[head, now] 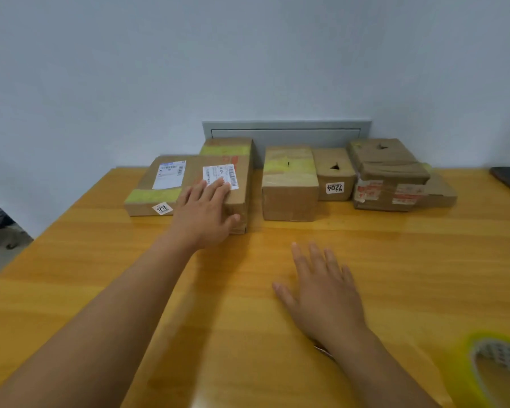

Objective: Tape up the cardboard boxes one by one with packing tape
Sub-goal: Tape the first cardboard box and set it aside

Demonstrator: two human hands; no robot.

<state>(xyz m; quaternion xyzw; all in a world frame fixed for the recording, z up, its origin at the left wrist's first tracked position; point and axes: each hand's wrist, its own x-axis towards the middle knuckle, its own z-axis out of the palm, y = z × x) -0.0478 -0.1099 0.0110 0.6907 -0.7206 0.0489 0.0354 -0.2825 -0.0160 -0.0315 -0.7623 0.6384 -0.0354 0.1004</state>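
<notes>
Scene: a row of cardboard boxes stands along the far edge of a yellow wooden desk [365,260], against a pale wall.

Box in hand: your left hand [205,214] lies on the tall box [236,184] at the left end of the row, fingers out straight over its white barcode label and thumb against its near face. I judge this a touch or a light hold, not a firm grip.

Neighbour: a flat box marked 1218 [156,187] sits just to the left of it, touching or nearly so.

Other hand: your right hand [326,293] is spread flat, fingers relaxed, holding nothing, low over the bare middle of the desk (whether it rests on the wood I cannot tell).

Direction: the tall box lies ahead and to the left of both hands; your left hand is on it, your right hand well apart from it.

Long axis: the tall box runs away from you, toward the wall.

Tape: the packing tape roll [498,369], yellowish and blurred, lies at the near right corner, nearer your right hand.

Likely next: the box comes toward you, and the right hand fetches the tape.
</notes>
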